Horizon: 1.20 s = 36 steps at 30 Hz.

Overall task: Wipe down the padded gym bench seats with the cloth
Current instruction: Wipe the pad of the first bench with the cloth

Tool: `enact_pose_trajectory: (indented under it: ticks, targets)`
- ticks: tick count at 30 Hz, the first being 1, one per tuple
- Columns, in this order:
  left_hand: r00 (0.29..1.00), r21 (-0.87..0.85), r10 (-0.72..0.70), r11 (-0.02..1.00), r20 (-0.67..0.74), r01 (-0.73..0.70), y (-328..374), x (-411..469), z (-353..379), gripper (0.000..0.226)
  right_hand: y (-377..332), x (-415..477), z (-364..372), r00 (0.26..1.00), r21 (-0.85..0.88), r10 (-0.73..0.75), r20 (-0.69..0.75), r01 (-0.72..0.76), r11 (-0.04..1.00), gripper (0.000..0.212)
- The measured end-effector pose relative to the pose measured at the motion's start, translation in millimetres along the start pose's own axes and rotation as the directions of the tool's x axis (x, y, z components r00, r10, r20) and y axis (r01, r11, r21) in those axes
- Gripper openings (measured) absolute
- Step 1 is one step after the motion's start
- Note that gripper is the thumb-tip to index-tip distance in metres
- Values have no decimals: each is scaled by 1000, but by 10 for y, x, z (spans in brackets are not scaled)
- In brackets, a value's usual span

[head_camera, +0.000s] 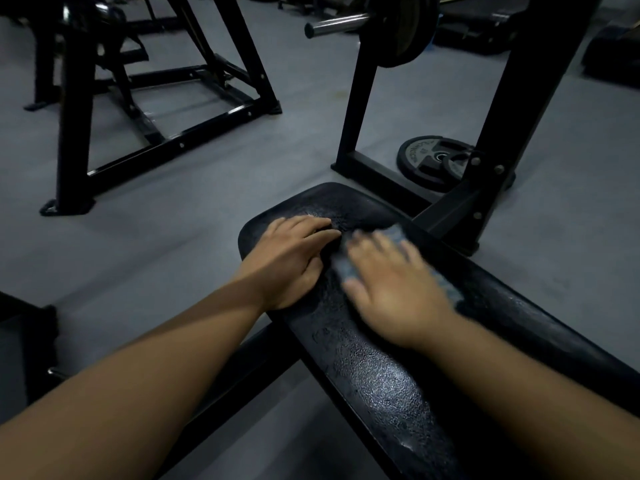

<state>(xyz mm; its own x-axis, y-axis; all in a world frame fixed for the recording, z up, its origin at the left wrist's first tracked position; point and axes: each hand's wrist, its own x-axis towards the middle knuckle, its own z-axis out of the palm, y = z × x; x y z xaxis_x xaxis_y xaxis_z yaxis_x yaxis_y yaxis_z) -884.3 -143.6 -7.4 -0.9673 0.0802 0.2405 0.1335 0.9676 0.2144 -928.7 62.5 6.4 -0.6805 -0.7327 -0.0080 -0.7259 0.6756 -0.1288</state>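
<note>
Bench pad [374, 368], black with a pebbled sheen, runs from the lower right to its rounded end at centre. On it lies the grey cloth [394, 233], under the right hand [391, 289], which presses flat with its fingers spread. The left hand [294, 258] rests flat just beside it, fingers straight and together. A grey floor [207, 209] carries a black steel frame [180, 145], rack uprights [512, 98] with a loaded barbell [339, 26], and weight plates [429, 161]. Blur and the hand hide most of the cloth; its edges are unclear.
</note>
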Motion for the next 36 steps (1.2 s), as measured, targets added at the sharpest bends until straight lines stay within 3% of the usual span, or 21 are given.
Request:
enact_pose_trajectory:
  ticks: [1, 3, 6, 8, 9, 12, 14, 17, 20, 25, 28, 30, 31, 34, 36]
  targets:
    - [1000, -6, 0, 1000, -5, 0, 0, 3, 2, 60, -30, -246, -22, 991, 27, -122, 45, 121, 992, 76]
    - [1000, -11, -4, 1000, -15, 4, 7, 18, -2, 61, 206, -495, -85, 979, 63, -178, 98, 172, 983, 75]
    - [1000, -17, -13, 1000, -22, 12, 25, 32, -4, 61, 567, -14, -125, 998, -2, 61, 18, -61, 998, 76]
    - [999, -11, -28, 1000, -15, 28, 5, 34, 6, 62, 401, 331, -61, 982, -4, 185, -24, -185, 983, 67]
    - [999, 6, -47, 999, -17, 48, -5, 27, 9, 61, 253, 374, -12, 986, -4, 160, -39, -161, 987, 65]
    - [990, 105, -139, 985, -6, 139, 38, 8, -31, 56, 51, -51, -8, 993, 26, -113, 46, 112, 993, 75]
    - [982, 123, -184, 976, 44, 178, 78, -4, -71, 57, 282, -194, -88, 980, 28, -164, 110, 162, 986, 82]
    - [959, 116, -274, 957, 66, 266, 9, 1, -128, 58, 563, 379, -150, 999, -19, 7, 49, -6, 1000, 72]
    - [932, 115, -357, 930, 55, 350, -103, 9, -122, 59, 207, 833, -50, 995, -17, 102, -9, -103, 995, 58]
    - [928, 53, -372, 926, -33, 373, -107, -13, -36, 64, 197, 253, -60, 969, 21, -242, 52, 242, 970, 67]
    - [928, 73, -366, 926, -66, 370, -90, 1, -38, 67, 507, 643, -135, 998, -27, -57, 36, 58, 998, 68]
    - [930, 80, -358, 928, -88, 364, -89, 19, -35, 69, 336, 947, -102, 994, -48, 101, 30, -99, 994, 65]
    - [931, 80, -354, 929, -93, 361, -91, 19, -24, 70, 170, 986, -72, 994, -67, 107, 38, -104, 992, 64]
    - [935, 79, -338, 935, -107, 347, -117, 7, 11, 67, -134, 627, 31, 985, -40, -171, 23, 172, 984, 62]
    - [933, 77, -340, 934, -114, 350, -133, 5, 21, 65, 2, 421, -4, 964, 4, -265, 34, 265, 964, 66]
